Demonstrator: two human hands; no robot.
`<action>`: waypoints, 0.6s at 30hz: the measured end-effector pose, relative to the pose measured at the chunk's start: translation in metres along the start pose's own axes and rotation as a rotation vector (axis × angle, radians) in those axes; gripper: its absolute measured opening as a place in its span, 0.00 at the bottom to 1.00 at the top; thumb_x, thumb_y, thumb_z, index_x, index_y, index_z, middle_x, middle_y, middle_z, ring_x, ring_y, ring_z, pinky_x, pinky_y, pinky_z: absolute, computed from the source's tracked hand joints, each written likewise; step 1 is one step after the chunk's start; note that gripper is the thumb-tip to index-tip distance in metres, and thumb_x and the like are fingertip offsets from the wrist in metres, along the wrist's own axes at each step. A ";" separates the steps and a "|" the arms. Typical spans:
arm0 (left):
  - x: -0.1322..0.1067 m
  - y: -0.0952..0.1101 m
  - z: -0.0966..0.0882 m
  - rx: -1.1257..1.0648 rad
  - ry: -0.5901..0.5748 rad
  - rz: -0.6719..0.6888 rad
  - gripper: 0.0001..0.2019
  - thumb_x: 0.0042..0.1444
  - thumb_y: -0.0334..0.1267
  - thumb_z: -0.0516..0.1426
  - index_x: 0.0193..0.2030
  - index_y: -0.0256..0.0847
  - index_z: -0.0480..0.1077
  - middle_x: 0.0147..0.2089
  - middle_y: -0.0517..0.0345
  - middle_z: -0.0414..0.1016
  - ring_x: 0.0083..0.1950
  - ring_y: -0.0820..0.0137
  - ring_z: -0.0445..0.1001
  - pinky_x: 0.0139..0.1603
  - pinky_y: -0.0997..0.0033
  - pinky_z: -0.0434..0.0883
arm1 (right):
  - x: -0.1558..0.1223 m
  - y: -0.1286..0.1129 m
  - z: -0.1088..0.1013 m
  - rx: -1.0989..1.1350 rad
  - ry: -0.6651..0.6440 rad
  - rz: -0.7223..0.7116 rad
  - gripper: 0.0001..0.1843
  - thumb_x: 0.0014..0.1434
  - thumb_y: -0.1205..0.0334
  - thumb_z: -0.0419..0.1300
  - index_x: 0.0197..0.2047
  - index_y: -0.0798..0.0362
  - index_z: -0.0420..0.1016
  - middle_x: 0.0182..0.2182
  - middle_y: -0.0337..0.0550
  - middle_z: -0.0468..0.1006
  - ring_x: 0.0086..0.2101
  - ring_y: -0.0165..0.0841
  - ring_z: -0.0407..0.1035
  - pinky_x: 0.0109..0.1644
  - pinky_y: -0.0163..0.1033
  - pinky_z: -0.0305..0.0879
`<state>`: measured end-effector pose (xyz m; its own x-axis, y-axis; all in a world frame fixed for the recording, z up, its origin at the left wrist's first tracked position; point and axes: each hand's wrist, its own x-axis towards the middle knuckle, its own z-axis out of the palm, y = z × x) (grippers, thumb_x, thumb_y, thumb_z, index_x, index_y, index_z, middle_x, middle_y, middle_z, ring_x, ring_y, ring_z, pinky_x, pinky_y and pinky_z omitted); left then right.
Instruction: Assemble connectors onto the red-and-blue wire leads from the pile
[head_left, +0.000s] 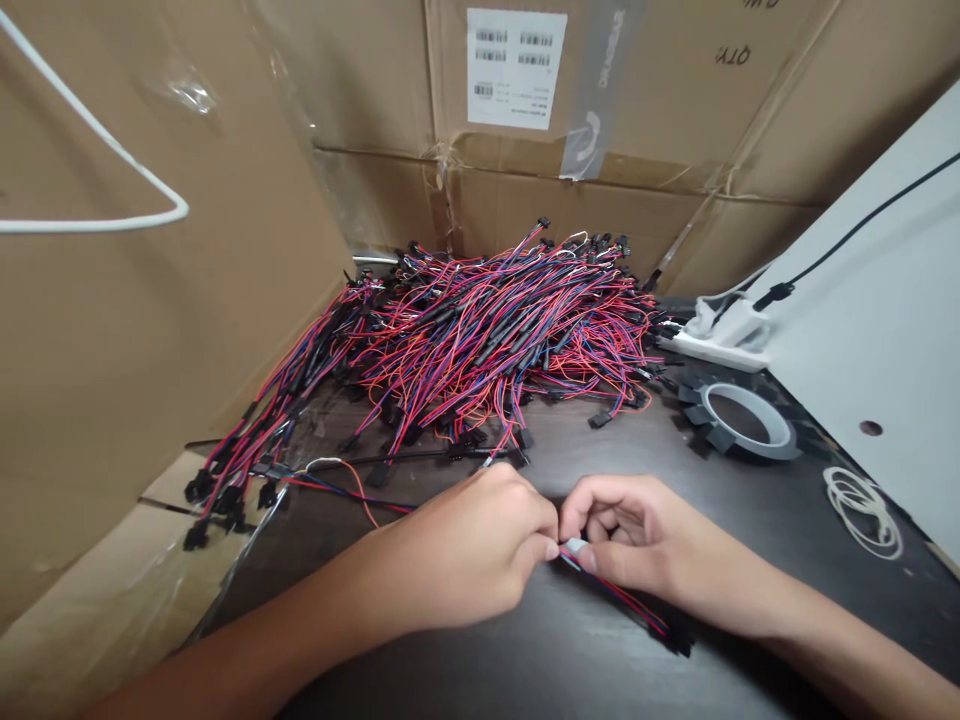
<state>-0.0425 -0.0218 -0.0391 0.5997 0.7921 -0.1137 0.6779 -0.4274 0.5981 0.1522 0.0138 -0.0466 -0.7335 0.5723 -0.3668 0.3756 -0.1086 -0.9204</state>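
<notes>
My left hand [469,555] and my right hand [637,545] meet at the front of a dark table [750,520], fingertips touching. Both are closed in a pinch on a thin red, blue and black wire lead [626,600] with a small white piece at the pinch point and a black connector at its near end. More of the lead runs left from my left hand as a loose red and white strand [352,480]. Behind the hands lies a big heap of the same red and blue leads [487,330]. A bundle of leads [247,450] stretches to the left.
Cardboard boxes [150,330] wall in the table at the left and back. A roll of tape [746,420] with cut black pieces sits at the right, beside a white power strip [720,340] and rubber bands [862,510]. A white panel [885,330] leans at the right.
</notes>
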 end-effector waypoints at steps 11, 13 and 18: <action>-0.001 0.000 0.001 -0.062 0.007 -0.045 0.12 0.59 0.31 0.52 0.29 0.36 0.74 0.29 0.57 0.77 0.33 0.71 0.71 0.37 0.71 0.60 | 0.001 0.001 -0.004 0.133 -0.058 -0.004 0.14 0.46 0.66 0.69 0.34 0.57 0.68 0.24 0.33 0.67 0.24 0.23 0.56 0.25 0.28 0.51; -0.001 0.001 0.000 -0.074 0.003 -0.051 0.12 0.59 0.31 0.52 0.28 0.36 0.74 0.28 0.57 0.76 0.31 0.72 0.71 0.36 0.71 0.59 | 0.001 0.003 -0.004 0.162 -0.078 0.001 0.19 0.42 0.65 0.72 0.35 0.56 0.68 0.23 0.31 0.66 0.23 0.22 0.55 0.24 0.28 0.50; -0.001 0.003 -0.005 -0.132 0.054 -0.092 0.11 0.59 0.32 0.52 0.30 0.37 0.75 0.28 0.58 0.75 0.31 0.73 0.68 0.38 0.71 0.59 | 0.001 0.001 -0.002 0.151 -0.048 -0.019 0.19 0.44 0.64 0.70 0.36 0.56 0.67 0.26 0.34 0.68 0.23 0.22 0.55 0.25 0.29 0.52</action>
<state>-0.0438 -0.0218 -0.0330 0.5113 0.8492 -0.1324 0.6655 -0.2937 0.6862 0.1528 0.0158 -0.0473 -0.7670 0.5366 -0.3519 0.2748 -0.2209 -0.9358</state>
